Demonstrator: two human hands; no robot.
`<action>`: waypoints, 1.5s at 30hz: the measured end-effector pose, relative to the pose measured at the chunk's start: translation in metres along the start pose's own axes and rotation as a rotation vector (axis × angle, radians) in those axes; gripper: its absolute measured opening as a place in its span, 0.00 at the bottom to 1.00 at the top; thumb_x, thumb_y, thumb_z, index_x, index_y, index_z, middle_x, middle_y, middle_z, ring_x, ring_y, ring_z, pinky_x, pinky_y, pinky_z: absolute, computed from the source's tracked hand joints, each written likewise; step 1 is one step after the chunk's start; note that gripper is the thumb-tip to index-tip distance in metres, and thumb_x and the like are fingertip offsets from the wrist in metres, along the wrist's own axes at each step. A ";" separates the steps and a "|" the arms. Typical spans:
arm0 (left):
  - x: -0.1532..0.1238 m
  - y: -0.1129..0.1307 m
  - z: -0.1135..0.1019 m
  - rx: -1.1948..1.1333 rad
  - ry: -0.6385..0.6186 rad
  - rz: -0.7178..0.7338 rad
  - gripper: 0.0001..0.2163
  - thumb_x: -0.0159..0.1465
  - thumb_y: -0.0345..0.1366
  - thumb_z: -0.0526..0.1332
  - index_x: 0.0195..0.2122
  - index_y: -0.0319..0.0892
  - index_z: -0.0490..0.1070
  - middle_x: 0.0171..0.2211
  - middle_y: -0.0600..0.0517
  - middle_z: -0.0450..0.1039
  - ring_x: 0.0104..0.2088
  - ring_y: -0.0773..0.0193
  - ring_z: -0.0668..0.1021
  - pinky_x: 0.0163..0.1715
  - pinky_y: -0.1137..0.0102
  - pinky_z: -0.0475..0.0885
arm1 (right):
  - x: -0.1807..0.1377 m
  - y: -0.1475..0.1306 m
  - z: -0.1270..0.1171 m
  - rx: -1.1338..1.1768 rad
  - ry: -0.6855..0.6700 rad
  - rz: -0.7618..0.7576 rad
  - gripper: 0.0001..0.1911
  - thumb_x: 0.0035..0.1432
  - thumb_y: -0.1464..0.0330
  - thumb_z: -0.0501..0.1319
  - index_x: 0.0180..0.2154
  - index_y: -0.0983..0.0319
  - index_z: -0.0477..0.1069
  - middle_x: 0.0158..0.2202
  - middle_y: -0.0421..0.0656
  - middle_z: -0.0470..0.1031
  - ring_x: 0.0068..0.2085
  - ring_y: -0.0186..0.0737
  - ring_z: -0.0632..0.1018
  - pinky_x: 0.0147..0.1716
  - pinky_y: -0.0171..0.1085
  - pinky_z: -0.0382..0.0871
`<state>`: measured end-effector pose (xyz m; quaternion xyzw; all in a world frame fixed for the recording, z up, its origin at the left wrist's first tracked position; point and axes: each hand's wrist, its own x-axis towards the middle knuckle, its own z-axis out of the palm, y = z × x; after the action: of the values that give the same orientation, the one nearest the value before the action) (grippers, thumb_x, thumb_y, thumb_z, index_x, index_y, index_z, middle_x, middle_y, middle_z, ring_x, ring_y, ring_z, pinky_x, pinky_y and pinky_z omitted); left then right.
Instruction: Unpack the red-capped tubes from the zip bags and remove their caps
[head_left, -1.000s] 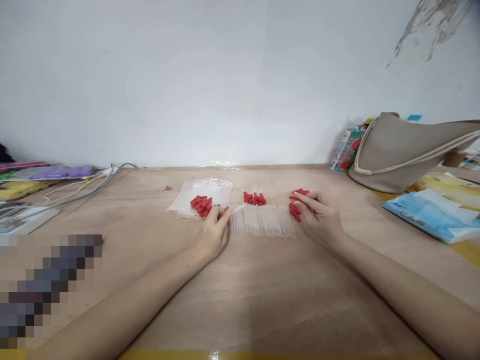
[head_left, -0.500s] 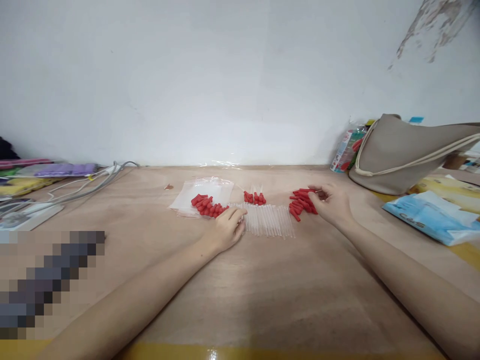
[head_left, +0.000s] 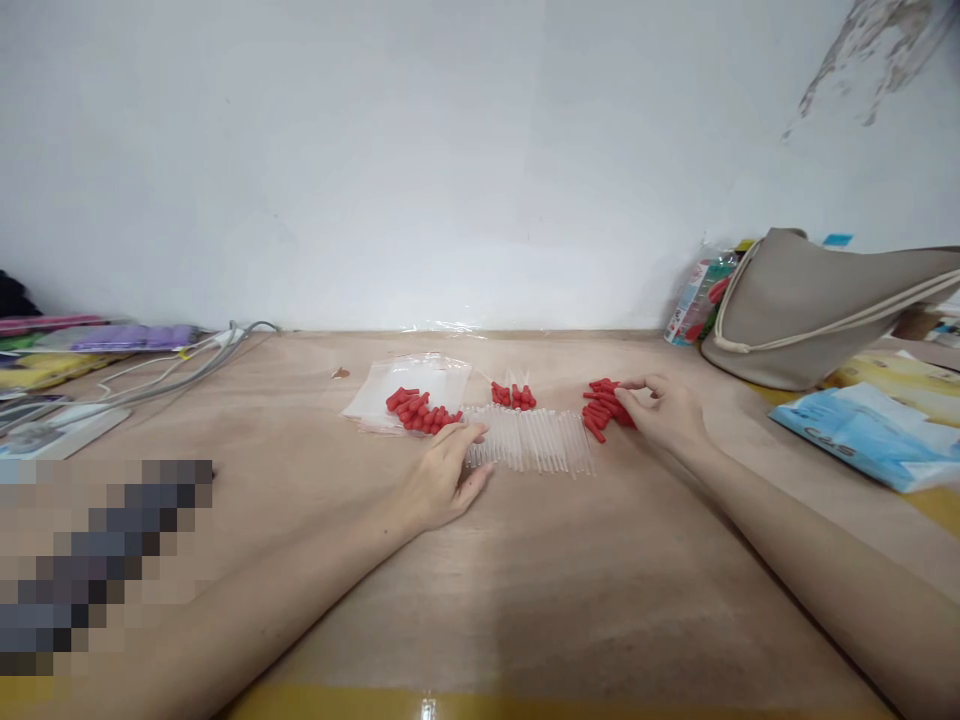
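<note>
A row of thin clear tubes [head_left: 532, 440] lies side by side on the table. At its left end is my left hand [head_left: 450, 475], thumb and fingers apart, with nothing visible in the grasp. My right hand [head_left: 664, 410] pinches at the edge of the right pile of red rubber bulbs [head_left: 602, 408]; the fingers partly hide the bulb there. More red bulbs [head_left: 424, 412] lie just beyond my left hand, partly on clear plastic bags [head_left: 367, 395]. Behind the tubes, another small group of red bulbs [head_left: 514, 396] has pale tubes pointing toward the wall.
A grey bag [head_left: 810, 310] leans at the right, beside a clear bottle [head_left: 697, 300]. Nearer on that side lies a blue tissue pack [head_left: 832, 430]. Cables [head_left: 202, 365] and coloured packets [head_left: 135, 338] lie at the left. The wall [head_left: 450, 180] rises behind the table.
My left hand has moved slightly back toward me, and its thumb has spread away from the fingers. My right hand stays at the right pile, its fingers slightly shifted.
</note>
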<state>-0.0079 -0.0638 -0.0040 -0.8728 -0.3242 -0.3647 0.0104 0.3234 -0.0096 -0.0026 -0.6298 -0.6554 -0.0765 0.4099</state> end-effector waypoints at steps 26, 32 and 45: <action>0.003 0.002 -0.002 0.003 -0.075 -0.034 0.18 0.60 0.33 0.55 0.52 0.40 0.56 0.45 0.43 0.63 0.48 0.55 0.66 0.49 0.57 0.65 | 0.049 -0.119 0.064 -0.264 -0.552 0.287 0.12 0.46 0.64 0.57 0.30 0.63 0.74 0.31 0.50 0.76 0.37 0.50 0.75 0.33 0.42 0.63; 0.003 0.000 -0.001 0.003 -0.068 -0.025 0.19 0.60 0.32 0.55 0.52 0.39 0.56 0.46 0.43 0.64 0.50 0.55 0.65 0.51 0.57 0.64 | 0.046 -0.119 0.034 -0.198 -0.504 0.233 0.15 0.53 0.61 0.52 0.25 0.61 0.72 0.27 0.46 0.75 0.34 0.44 0.75 0.32 0.39 0.61; 0.006 0.006 -0.001 0.130 0.021 0.059 0.25 0.61 0.36 0.56 0.59 0.42 0.52 0.59 0.40 0.52 0.60 0.50 0.57 0.55 0.51 0.60 | -0.056 -0.086 -0.003 0.010 0.009 -0.658 0.07 0.57 0.68 0.56 0.36 0.59 0.73 0.30 0.42 0.73 0.32 0.36 0.69 0.37 0.39 0.54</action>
<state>-0.0020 -0.0654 0.0014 -0.8756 -0.3211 -0.3516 0.0814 0.2407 -0.0706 -0.0005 -0.3819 -0.8223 -0.2044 0.3690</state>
